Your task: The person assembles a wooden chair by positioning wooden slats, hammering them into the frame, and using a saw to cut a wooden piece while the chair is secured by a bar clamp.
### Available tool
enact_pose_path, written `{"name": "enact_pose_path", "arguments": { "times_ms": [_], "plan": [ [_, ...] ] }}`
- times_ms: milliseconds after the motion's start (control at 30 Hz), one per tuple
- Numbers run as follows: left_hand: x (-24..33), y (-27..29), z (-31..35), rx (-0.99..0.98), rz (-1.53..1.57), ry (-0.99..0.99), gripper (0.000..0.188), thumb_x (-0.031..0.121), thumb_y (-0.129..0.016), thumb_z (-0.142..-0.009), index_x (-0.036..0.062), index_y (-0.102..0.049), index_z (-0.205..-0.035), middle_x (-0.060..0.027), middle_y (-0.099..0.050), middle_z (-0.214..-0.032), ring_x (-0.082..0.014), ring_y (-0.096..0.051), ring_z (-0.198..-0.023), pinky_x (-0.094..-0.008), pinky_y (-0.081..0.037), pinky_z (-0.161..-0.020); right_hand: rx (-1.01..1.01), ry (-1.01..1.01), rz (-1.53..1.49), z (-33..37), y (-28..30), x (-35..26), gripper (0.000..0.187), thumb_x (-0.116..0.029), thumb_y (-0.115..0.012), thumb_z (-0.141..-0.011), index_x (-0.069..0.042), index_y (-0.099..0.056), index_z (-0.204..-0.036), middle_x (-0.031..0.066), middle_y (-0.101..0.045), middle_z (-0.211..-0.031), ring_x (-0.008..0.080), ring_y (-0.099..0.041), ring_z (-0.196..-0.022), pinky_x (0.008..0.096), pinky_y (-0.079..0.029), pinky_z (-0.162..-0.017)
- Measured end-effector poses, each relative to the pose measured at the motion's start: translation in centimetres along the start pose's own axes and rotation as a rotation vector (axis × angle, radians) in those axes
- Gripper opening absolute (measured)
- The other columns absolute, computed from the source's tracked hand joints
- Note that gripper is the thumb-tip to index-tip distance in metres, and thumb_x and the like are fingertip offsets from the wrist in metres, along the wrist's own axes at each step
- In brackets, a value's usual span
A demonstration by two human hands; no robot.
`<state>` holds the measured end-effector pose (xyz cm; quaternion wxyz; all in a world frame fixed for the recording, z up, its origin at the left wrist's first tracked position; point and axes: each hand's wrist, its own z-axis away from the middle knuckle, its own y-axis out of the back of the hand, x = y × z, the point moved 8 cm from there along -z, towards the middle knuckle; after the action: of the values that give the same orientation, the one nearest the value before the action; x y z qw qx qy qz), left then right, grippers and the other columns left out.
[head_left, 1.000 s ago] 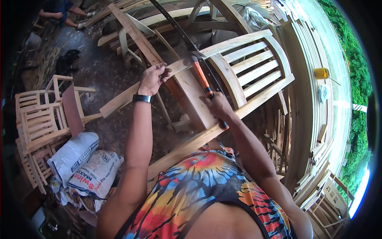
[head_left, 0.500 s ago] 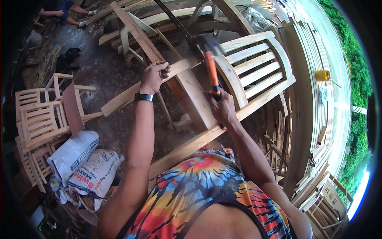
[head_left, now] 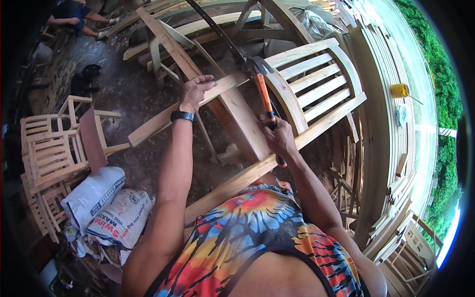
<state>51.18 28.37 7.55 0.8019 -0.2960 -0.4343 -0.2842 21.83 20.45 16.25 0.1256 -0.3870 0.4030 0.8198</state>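
My right hand (head_left: 278, 136) is closed round the orange and black handle of a claw hammer (head_left: 264, 94). Its head sits at the corner joint of a pale wooden chair frame (head_left: 283, 96) with a slatted back, beside a long dark metal bar clamp (head_left: 220, 32). On the frame's far leg rests my left hand (head_left: 194, 93), its fingers bent and pressed together; whatever they pinch is too small to make out. Between the frame's two long legs a wide board (head_left: 243, 121) runs crosswise. The nearer leg (head_left: 232, 183) reaches back against my shirt.
Finished-looking slatted wooden chairs (head_left: 54, 148) stand at the left, above two printed white sacks (head_left: 121, 215). Long stacked planks (head_left: 381, 99) line the right side, with a yellow container (head_left: 400, 90) on them. A person (head_left: 81, 17) sits at the far left, near a dark animal (head_left: 85, 76).
The hammer head has come down toward the joint and is sharper now. My left fingers have straightened a little. The chair frame stays in nearly the same place.
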Motion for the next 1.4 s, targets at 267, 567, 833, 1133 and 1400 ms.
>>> {"name": "enact_pose_path", "arguments": {
  "times_ms": [267, 567, 833, 1133, 1400],
  "plan": [
    [-0.3, 0.6, -1.9, -0.041, -0.373, -0.364, 0.015, 0.014, -0.064, -0.098, 0.0022, -0.068, -0.105, -0.0045, -0.075, -0.095, -0.0123, -0.067, -0.090, -0.0286, -0.052, -0.083, -0.130, -0.085, 0.059, 2.6, -1.1, 0.9, 0.041, -0.039, -0.073, -0.089, 0.000, -0.061, -0.080, 0.0121, -0.054, -0.058, 0.0212, -0.052, -0.053, 0.0415, -0.045, -0.058],
    [1.2, -1.8, -0.1, 0.065, -0.683, -0.683, 0.014, 0.013, -0.070, -0.089, 0.0007, -0.075, -0.093, -0.0145, -0.072, -0.095, -0.0280, -0.071, -0.087, -0.0349, -0.056, -0.077, -0.129, -0.043, 0.070, 3.2, -0.9, -0.3, 0.041, -0.037, -0.073, -0.089, 0.001, -0.060, -0.080, 0.0140, -0.056, -0.060, 0.0241, -0.053, -0.054, 0.0418, -0.046, -0.060],
    [0.8, -1.3, -0.4, 0.054, -0.683, -0.702, 0.015, 0.014, -0.071, -0.089, 0.0010, -0.074, -0.093, -0.0137, -0.072, -0.095, -0.0296, -0.071, -0.088, -0.0369, -0.056, -0.076, -0.165, 0.044, 0.110, 3.0, -1.1, -2.9, 0.040, -0.036, -0.075, -0.088, 0.001, -0.062, -0.083, 0.0159, -0.058, -0.061, 0.0267, -0.057, -0.055, 0.0422, -0.048, -0.060],
    [0.8, -2.1, 0.1, 0.047, -0.858, -0.741, 0.015, 0.012, -0.067, -0.090, 0.0008, -0.074, -0.097, -0.0117, -0.072, -0.098, -0.0280, -0.071, -0.092, -0.0363, -0.055, -0.080, -0.051, 0.262, 0.186, 1.5, -1.6, -4.8, 0.038, -0.034, -0.074, -0.091, 0.000, -0.060, -0.084, 0.0144, -0.052, -0.058, 0.0237, -0.044, -0.051, 0.0413, -0.043, -0.056],
    [1.1, -2.0, 0.2, 0.081, -0.819, -0.728, 0.017, 0.016, -0.068, -0.089, 0.0010, -0.074, -0.093, -0.0150, -0.072, -0.097, -0.0346, -0.070, -0.093, -0.0410, -0.055, -0.082, -0.066, 0.291, 0.219, 1.0, -2.2, -4.5, 0.037, -0.035, -0.074, -0.090, 0.000, -0.063, -0.086, 0.0197, -0.059, -0.062, 0.0316, -0.057, -0.054, 0.0422, -0.047, -0.057]
  ]
}}
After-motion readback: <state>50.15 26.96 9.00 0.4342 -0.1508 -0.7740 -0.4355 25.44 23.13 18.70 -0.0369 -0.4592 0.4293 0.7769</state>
